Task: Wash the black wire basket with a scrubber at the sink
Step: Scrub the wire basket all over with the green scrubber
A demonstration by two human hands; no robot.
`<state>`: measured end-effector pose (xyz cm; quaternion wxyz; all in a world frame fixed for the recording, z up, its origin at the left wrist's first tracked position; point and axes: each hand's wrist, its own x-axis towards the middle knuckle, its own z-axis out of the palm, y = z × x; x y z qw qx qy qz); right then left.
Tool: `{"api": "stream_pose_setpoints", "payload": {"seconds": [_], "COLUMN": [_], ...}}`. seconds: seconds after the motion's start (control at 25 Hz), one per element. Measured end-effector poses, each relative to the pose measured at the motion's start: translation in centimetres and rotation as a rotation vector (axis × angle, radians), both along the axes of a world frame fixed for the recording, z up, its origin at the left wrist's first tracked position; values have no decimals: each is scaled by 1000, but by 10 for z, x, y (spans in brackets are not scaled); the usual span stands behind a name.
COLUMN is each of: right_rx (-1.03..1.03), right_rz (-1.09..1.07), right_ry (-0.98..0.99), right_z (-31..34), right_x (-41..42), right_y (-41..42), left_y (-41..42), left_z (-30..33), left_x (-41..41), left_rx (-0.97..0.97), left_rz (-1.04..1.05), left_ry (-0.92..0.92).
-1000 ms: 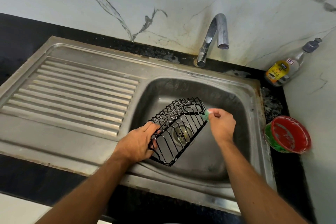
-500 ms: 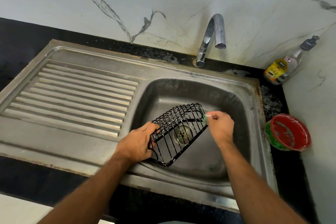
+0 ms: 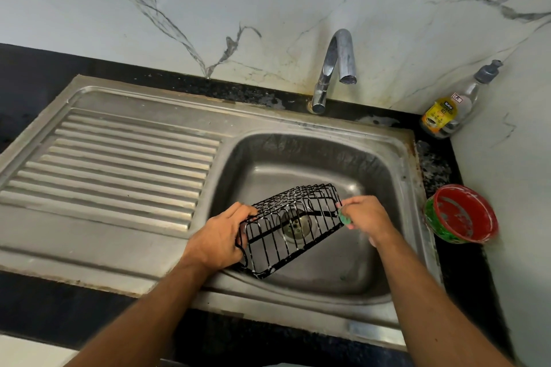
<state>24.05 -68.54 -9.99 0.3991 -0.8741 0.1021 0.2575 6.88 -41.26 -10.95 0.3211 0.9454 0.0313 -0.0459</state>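
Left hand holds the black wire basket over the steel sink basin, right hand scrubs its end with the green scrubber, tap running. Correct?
Not quite: the chrome tap is off, with no water at its spout in the head view. Otherwise right: left hand holds the black wire basket over the steel sink basin; right hand works the green scrubber.

Both forearms reach in from 6 o'clock; the left hand (image 3: 217,237) is curled in a grip, the right hand (image 3: 365,217) pinches with bent fingers.
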Motion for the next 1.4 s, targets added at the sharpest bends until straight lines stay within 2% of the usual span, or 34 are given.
{"api": "stream_pose_setpoints", "payload": {"seconds": [0.16,0.28,0.36,0.44,0.52,0.64,0.88,0.96,1.16,1.28,1.4], "right_rx": [-145,-259,-278,-357,-417,-354,-148,-106,-87,37,210], "right_rz": [-40,0,34,192,419,670,923,942,912,744,282], "right_ry": [-180,-367,-493,-776,-1095,-1327,-1310,-1296,-1269,-1223,-1025], "right_z": [31,67,79,83,78,68,42,39,43,44,47], "right_x": [4,2,-5,-17,-29,-44,-67,-66,-62,-64,-73], "right_y": [8,19,30,41,47,50,34,27,24,25,32], "left_y": [1,1,1,2,2,1,2,1,-3,-2,-2], "left_z": [-8,-6,-8,-10,-11,-8,2,5,8,7,7], "left_x": [1,5,6,6,6,7,7,8,7,5,4], "left_rx": [17,78,121,166,100,31,-141,-178,-104,-122,-99], "left_rz": [25,-54,-64,-47,15,76,110,138,148,170,168], "left_ry": [-94,16,-25,-81,-75,15,162,195,169,153,125]}}
